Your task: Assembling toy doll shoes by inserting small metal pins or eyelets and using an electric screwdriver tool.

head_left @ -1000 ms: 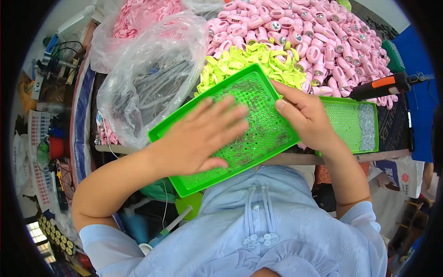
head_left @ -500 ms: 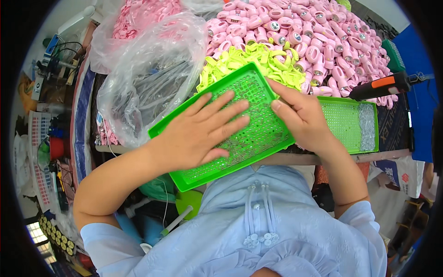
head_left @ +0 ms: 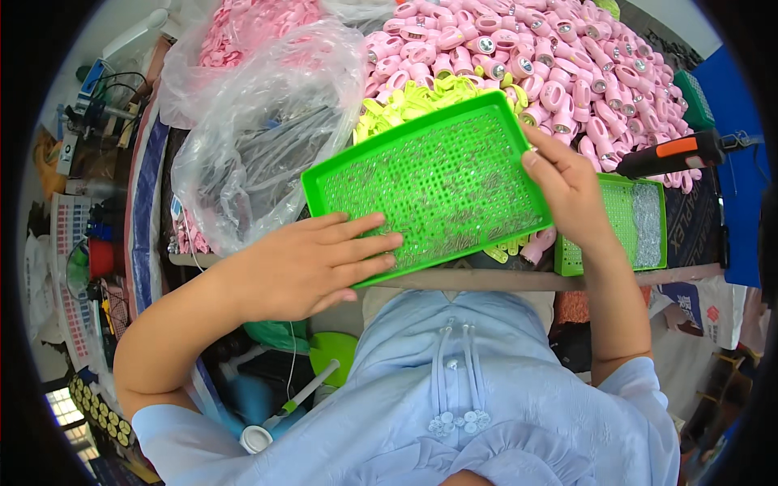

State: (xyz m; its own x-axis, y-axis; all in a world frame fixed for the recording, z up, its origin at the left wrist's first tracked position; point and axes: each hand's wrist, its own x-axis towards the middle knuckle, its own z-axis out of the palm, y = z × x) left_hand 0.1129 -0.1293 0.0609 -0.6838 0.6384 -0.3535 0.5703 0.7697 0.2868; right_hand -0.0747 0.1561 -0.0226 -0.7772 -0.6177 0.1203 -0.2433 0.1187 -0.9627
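Holding: green perforated sorting tray (head_left: 429, 190), tilted at the table (head_left: 519, 280) edge
Left hand (head_left: 312, 263): flat, fingers spread on the tray's near-left corner
Right hand (head_left: 567, 186): gripping the right rim, thumb on top
Contents: small metal pins (head_left: 462, 235) lie in the holes and low edge
Advice: keep the tilt gentle and the palm light, so the pins settle rather than spill toward the pink plastic parts (head_left: 559, 65)

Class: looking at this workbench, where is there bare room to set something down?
Hardly anywhere. Only the bench's front edge below the green tray shows bare. Pink parts, yellow parts and plastic bags crowd the rest.
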